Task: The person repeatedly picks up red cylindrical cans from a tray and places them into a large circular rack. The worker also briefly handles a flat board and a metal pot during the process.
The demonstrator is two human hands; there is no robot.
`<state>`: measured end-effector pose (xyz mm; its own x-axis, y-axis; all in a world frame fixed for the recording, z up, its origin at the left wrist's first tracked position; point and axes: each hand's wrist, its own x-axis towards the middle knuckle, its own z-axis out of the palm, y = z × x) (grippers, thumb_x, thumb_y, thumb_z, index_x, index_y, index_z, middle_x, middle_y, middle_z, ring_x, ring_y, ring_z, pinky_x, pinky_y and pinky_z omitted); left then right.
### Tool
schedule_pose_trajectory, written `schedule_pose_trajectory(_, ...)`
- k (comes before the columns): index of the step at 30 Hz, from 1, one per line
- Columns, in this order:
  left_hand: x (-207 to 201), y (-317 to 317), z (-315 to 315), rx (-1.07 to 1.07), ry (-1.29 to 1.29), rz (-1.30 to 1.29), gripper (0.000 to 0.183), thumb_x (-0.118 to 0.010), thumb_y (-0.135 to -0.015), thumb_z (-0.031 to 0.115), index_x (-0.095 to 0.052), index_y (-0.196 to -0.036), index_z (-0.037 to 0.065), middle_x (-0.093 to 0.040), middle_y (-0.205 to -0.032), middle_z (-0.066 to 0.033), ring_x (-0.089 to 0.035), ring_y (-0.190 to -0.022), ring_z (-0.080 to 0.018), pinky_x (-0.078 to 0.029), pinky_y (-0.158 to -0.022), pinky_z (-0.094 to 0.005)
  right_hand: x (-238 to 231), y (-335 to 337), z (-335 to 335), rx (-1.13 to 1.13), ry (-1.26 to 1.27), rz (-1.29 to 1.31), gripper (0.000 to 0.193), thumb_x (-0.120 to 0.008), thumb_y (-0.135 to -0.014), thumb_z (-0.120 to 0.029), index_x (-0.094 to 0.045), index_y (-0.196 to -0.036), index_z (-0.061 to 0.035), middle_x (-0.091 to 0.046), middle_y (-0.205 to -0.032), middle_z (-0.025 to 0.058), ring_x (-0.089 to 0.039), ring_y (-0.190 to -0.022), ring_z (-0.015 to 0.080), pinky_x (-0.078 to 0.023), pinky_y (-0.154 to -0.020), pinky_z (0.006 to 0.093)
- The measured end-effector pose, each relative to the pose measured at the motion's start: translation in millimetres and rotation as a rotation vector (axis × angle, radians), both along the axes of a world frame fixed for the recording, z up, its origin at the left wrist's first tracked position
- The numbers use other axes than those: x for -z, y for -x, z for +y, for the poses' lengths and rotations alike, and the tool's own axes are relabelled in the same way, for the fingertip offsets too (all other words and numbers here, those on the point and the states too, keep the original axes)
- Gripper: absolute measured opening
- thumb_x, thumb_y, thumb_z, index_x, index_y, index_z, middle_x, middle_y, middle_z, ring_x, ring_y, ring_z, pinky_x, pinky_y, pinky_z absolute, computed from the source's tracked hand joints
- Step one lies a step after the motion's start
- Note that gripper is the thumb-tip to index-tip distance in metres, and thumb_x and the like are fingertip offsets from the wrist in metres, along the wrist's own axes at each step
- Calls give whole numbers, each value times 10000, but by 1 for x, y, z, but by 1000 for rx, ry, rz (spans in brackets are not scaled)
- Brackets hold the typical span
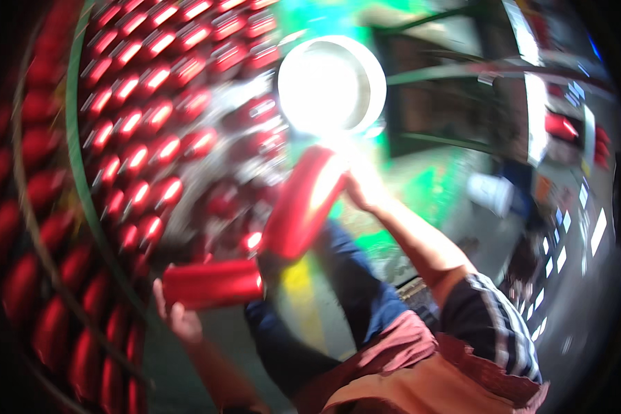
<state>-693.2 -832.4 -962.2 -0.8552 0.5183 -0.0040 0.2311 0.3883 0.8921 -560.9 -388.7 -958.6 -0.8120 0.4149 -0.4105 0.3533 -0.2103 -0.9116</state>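
Observation:
My left hand grips the end of a glossy red cylinder that lies level at the lower left. A second red cylinder, tilted, rises from above my knees toward the bright white round tub. My right hand is closed on its upper end. Glare and motion blur hide the fingers of that hand in part. The two cylinders come close to each other at their inner ends. Just beyond my right hand stands the white tub, its inside washed out by light.
Rows of similar red cylinders fill the left side, behind a curved green rail. More red cylinders lie outside it at the far left. A dark frame stands at the right, with a white bucket on the floor beyond.

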Motion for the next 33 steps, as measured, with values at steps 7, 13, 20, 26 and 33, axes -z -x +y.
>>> schedule_pose_trajectory(7,70,11,303,158,-579,-1390,608,-489,-968,458,-377,-1488,163,-514,-1356,-216,-561,-1121,-386,-501,-885,-521,67,-34,133,472,1112,209,339,-568,-966,-232,-558,-1249,-47,-643,-1157,98,-664,-954,204,-587,-835,374)
schedule_pose_trajectory(13,93,-13,449,-28,-881,-1893,539,-504,-962,468,-477,-1413,174,-560,-1254,-242,-598,-874,-389,-557,-590,-373,62,-39,203,213,862,476,554,-632,-907,-338,-493,-1370,-68,-566,-1324,198,-599,-1163,349,-517,-963,520)
schedule_pose_trajectory(20,49,-21,497,132,-1025,-1899,420,-524,-974,367,-560,-1300,105,-543,-1261,-219,-590,-899,-366,-564,-625,-374,33,-42,249,379,640,336,519,-599,-910,-424,-576,-1215,-4,-657,-1123,209,-668,-984,320,-573,-851,478)
schedule_pose_trajectory(26,2,-68,415,89,-1135,-2004,544,-460,-994,517,-401,-1448,222,-386,-1449,-256,-391,-1318,-503,-384,-1017,-708,-22,-97,263,461,877,289,266,-578,-914,-247,-579,-1076,-37,-629,-1005,77,-615,-909,174,-534,-817,370)
schedule_pose_trajectory(33,-16,-222,235,-484,-687,-1038,458,-467,-992,311,-508,-1349,27,-620,-1253,-169,-594,-1145,-274,-463,-1021,-419,-54,-135,169,-197,-213,101,536,-661,-821,-48,-580,-1351,-23,-535,-1304,95,-466,-1254,207,-328,-1102,338)
